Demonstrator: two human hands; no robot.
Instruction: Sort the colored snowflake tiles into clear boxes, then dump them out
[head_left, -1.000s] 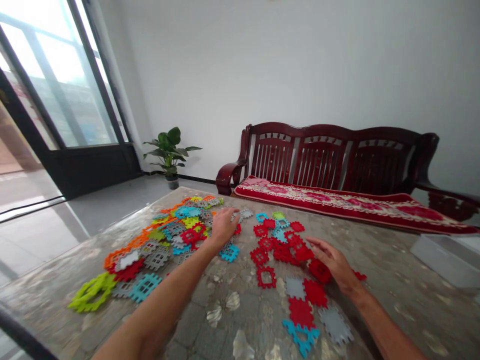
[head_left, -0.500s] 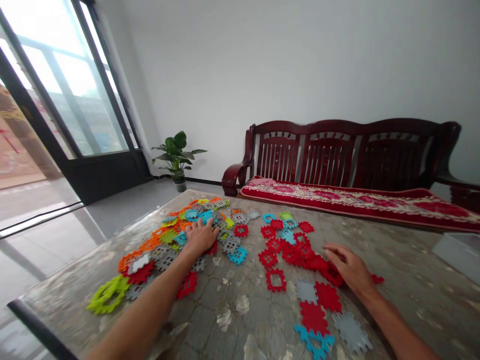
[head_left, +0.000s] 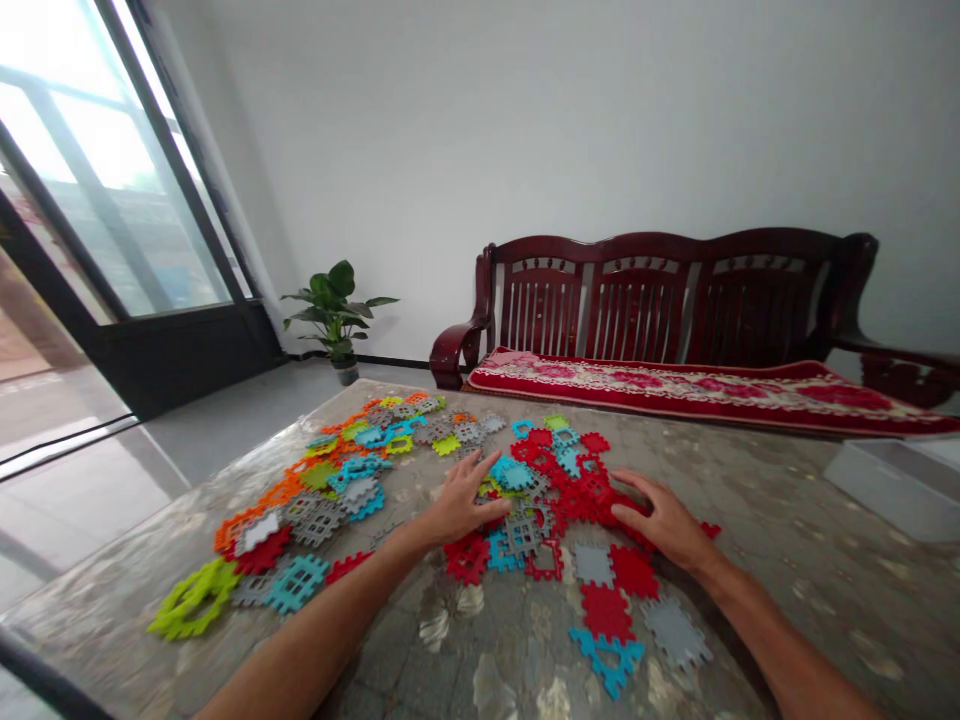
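Notched plastic puzzle tiles lie over the table. My left hand [head_left: 463,503] rests open, fingers spread, against a mixed heap with a light blue tile [head_left: 514,473], a grey lattice tile [head_left: 521,533] and a red tile [head_left: 466,560]. To the right, my right hand [head_left: 664,522] is open, thumb apart from the fingers, beside a pile of red tiles [head_left: 585,497]; its fingertips touch or nearly touch them. Below it lie a pale grey square [head_left: 595,564], a red square [head_left: 634,572], a blue frame tile [head_left: 607,655] and another grey tile [head_left: 677,630].
More tiles spread on the left, among them a lime green tile [head_left: 193,597], a turquoise lattice tile [head_left: 298,583] and orange tiles [head_left: 281,490]. A translucent box [head_left: 892,490] stands at the table's right. Behind are a wooden bench [head_left: 637,300] and a potted plant [head_left: 337,310].
My left hand has moved right from the left pile, and a batch of mixed tiles now lies against the red ones. My right hand stays beside the red tiles. The view has turned slightly right.
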